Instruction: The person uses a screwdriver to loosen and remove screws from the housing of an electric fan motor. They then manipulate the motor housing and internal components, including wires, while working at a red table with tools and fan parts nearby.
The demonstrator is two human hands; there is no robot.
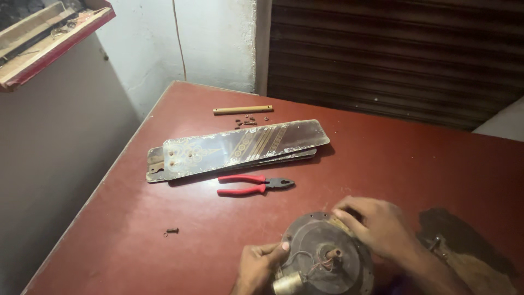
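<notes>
A round, dark ceiling-fan motor (322,257) lies on the red table (164,257) near its front edge, with a short shaft and thin wires at its centre. My left hand (257,266) grips the motor's left rim, thumb on top. Over the upper right rim rests my right hand (376,221), fingers curled on the housing. A small silvery cylinder (287,283) sits at the motor's lower left, beside my left hand.
Stacked brown fan blades (240,147) with gold patterns lie mid-table. Red-handled pliers (254,184) lie just below them. A wooden rod (243,110) and small screws (248,120) are behind; a loose screw (171,231) at left. A dark patch (464,240) and metal part sit at right.
</notes>
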